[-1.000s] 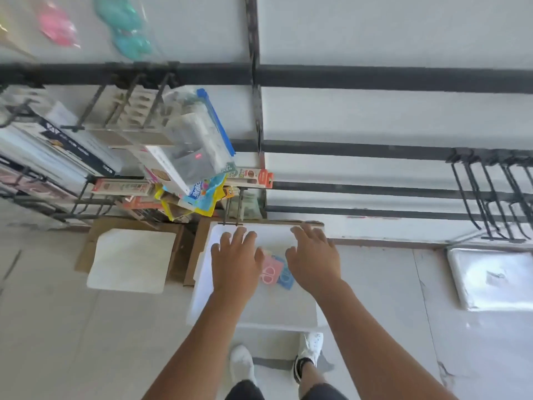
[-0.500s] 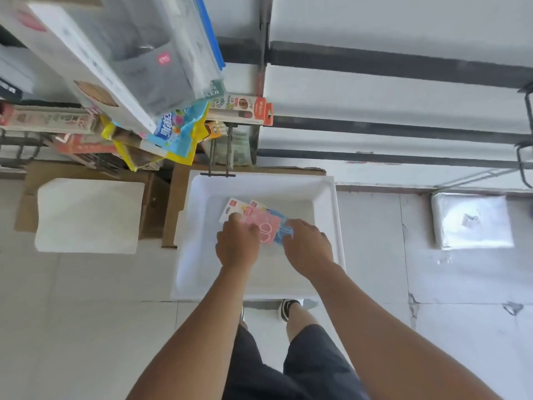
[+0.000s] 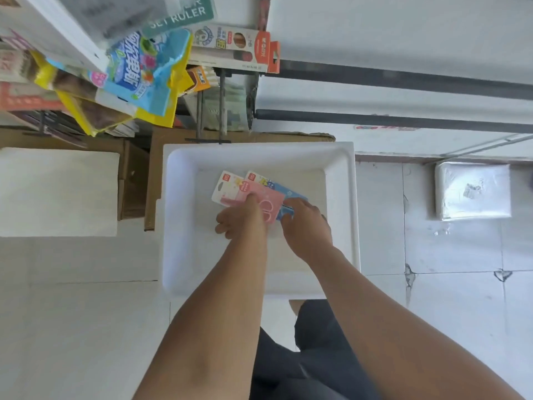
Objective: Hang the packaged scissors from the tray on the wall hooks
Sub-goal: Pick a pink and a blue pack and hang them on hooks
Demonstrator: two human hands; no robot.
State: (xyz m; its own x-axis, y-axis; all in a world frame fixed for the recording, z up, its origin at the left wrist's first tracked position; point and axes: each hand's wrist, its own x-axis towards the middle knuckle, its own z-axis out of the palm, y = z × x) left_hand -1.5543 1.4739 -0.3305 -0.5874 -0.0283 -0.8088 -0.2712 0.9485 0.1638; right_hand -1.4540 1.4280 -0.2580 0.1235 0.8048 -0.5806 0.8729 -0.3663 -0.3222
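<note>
Both hands down in white foam tray [image 3: 340, 180]; left hand [image 3: 240, 219] pinching pink carded scissors pack [image 3: 261, 197], right hand [image 3: 305, 223] pinching blue carded pack [image 3: 290, 194] underneath, separating fanned stack for hanging

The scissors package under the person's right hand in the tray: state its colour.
Blue, seen in the head view: the blue scissors package lies under the right hand.

A single head-worn camera looks steeply down and forward, with the white tray [image 3: 173, 215] near the middle of its wide view. Beyond the tray it faces the wall [image 3: 403, 39]. Both forearms run from the bottom edge up to the tray.
</note>
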